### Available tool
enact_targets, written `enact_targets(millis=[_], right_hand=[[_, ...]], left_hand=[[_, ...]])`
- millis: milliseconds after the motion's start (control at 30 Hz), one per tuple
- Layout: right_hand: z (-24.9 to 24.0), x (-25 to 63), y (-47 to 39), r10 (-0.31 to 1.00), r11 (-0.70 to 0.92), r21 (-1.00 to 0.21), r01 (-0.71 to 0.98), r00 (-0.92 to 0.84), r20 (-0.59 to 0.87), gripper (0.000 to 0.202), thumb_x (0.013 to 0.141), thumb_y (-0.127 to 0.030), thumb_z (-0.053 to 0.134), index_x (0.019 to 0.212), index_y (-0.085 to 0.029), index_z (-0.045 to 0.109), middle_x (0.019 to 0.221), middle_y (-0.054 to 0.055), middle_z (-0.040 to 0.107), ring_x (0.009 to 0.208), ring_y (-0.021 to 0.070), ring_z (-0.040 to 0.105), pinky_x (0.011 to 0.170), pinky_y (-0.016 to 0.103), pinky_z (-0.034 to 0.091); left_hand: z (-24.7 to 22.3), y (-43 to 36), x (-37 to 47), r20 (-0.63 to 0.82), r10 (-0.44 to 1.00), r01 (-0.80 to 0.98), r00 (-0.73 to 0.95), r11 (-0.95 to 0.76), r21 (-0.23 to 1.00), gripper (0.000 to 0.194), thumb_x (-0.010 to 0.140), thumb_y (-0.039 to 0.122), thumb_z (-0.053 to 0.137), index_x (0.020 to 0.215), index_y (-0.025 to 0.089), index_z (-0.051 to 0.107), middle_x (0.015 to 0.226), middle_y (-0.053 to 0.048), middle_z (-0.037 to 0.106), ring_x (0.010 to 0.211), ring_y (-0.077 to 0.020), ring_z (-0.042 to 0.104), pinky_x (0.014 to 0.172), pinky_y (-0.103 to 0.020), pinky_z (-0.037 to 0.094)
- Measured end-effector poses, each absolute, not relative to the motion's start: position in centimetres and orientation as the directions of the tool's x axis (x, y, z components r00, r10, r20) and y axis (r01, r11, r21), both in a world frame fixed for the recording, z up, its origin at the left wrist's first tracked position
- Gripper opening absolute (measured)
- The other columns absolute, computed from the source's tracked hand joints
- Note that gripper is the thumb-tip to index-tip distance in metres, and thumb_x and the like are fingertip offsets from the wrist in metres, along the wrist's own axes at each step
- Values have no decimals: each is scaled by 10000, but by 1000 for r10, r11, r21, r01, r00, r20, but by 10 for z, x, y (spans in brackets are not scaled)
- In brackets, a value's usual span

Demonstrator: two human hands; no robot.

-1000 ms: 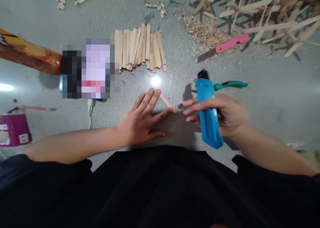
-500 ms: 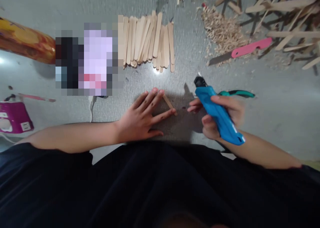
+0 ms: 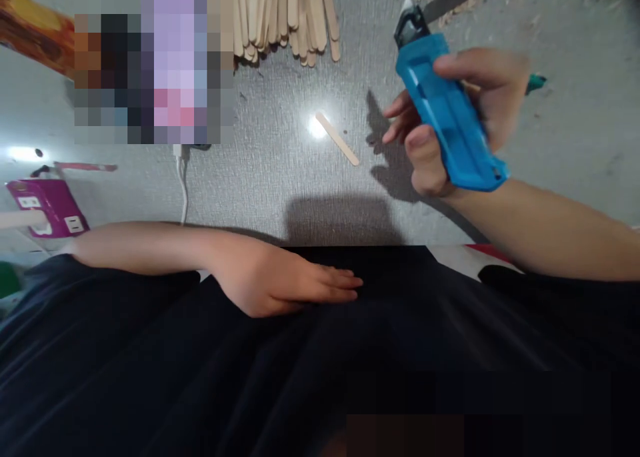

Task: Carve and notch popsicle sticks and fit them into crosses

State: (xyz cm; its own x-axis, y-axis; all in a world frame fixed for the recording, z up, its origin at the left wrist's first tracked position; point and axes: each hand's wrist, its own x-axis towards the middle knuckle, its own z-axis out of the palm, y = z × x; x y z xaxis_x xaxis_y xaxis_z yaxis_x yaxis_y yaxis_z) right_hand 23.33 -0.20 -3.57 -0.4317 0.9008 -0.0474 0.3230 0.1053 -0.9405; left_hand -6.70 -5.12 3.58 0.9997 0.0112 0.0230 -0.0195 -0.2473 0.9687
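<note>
My left hand (image 3: 300,285) lies against the front of the dark shirt, its fingers stretched out and holding nothing. In my right hand (image 3: 465,117) is a blue utility knife (image 3: 450,120), its blade pointing up and away. One wooden stick (image 3: 338,139) rests at a slant on the grey table (image 3: 250,170), between the two hands and touched by neither. Beyond it, a row of wooden sticks (image 3: 280,17) lies side by side at the top edge.
A blurred-out purple item (image 3: 175,57) with a white cable (image 3: 184,183) lies left of centre. Farther left are a purple power socket (image 3: 55,207) and an orange-yellow cylinder (image 3: 37,27). A pink-handled blade (image 3: 450,0) lies at the top right, near wood shavings.
My left hand has left the single stick and moved back to the shirt. My right hand still holds the knife. The view has shifted, so the table's far part is cut off.
</note>
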Motion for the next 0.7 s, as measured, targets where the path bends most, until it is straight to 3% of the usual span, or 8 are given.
enact_targets(millis=[167, 233, 300, 367, 433, 500, 600, 700], right_hand=[[-33, 244, 3, 965, 140, -910, 391, -258, 38, 879, 818, -868, 929, 1592, -591, 619, 1409, 25, 826, 1245, 430, 826, 928, 637, 762], [-36, 245, 7, 976, 198, -911, 362, -158, 150, 770, 902, -950, 765, 1543, -546, 625, 1506, 32, 774, 1185, 388, 835, 911, 602, 765], [-40, 244, 9, 967, 252, -905, 342, -122, 224, 708, 949, -952, 690, 1495, -507, 620, 1512, 40, 753, 1119, 349, 840, 893, 567, 766], [-43, 242, 11, 954, 296, -899, 322, -144, 262, 646, 979, -900, 704, 1473, -495, 609, 1432, 38, 770, 1070, 319, 842, 875, 531, 765], [-47, 241, 12, 927, 369, -894, 254, -173, 334, 548, 1014, -795, 752, 1472, -525, 618, 1375, 15, 785, 1024, 297, 848, 827, 501, 757], [-52, 241, 14, 892, 429, -885, 182, -237, 384, 500, 1046, -679, 786, 1509, -577, 626, 1300, -8, 812, 983, 288, 861, 784, 485, 747], [-55, 242, 17, 836, 473, -865, 167, -393, 382, 556, 1057, -670, 793, 1581, -580, 632, 1142, -25, 863, 879, 280, 871, 768, 477, 747], [-50, 242, 18, 795, 511, -837, 196, -478, 373, 597, 1015, -575, 880, 1575, -531, 678, 1182, -29, 903, 874, 273, 884, 822, 472, 753]], left_hand=[[11, -54, -58, -231, 208, 179, 951, 240, 954, 556, 1193, 288, 502, 1738, 320, 604, 1630, -97, 787, 1518, -263, 778, 1190, -444, 712], [1, -55, -58, -161, 640, 147, 751, 76, 986, 482, 1206, 324, 514, 1677, 275, 605, 1658, -130, 738, 1556, -257, 737, 1291, -509, 655], [-4, -55, -62, 189, 919, 193, 345, -266, 944, 437, 1160, 360, 655, 1594, 317, 621, 1715, -80, 610, 1684, -252, 583, 1428, -575, 525], [-6, -54, -67, 493, 832, 193, 253, -543, 817, 334, 1142, 343, 630, 1472, 344, 682, 1557, -43, 645, 1564, -222, 662, 1391, -562, 565], [-9, -53, -69, 526, 648, 58, 551, -659, 750, 340, 1123, 249, 576, 1439, 297, 691, 1504, -95, 686, 1496, -225, 739, 1264, -479, 685], [-14, -54, -66, 334, 343, 56, 878, -766, 640, 393, 1180, 231, 529, 1534, 320, 675, 1612, -73, 743, 1620, -222, 675, 1385, -493, 601], [-20, -58, -57, 131, 122, 57, 984, -909, 414, 505, 1208, 126, 453, 1649, 243, 670, 1811, -39, 635, 1721, -208, 578, 1456, -427, 493], [-19, -57, -57, 120, 408, 366, 905, -892, 266, 537, 1206, 386, 603, 1655, 96, 656, 1735, -204, 682, 1635, -354, 665, 1371, -557, 545]])
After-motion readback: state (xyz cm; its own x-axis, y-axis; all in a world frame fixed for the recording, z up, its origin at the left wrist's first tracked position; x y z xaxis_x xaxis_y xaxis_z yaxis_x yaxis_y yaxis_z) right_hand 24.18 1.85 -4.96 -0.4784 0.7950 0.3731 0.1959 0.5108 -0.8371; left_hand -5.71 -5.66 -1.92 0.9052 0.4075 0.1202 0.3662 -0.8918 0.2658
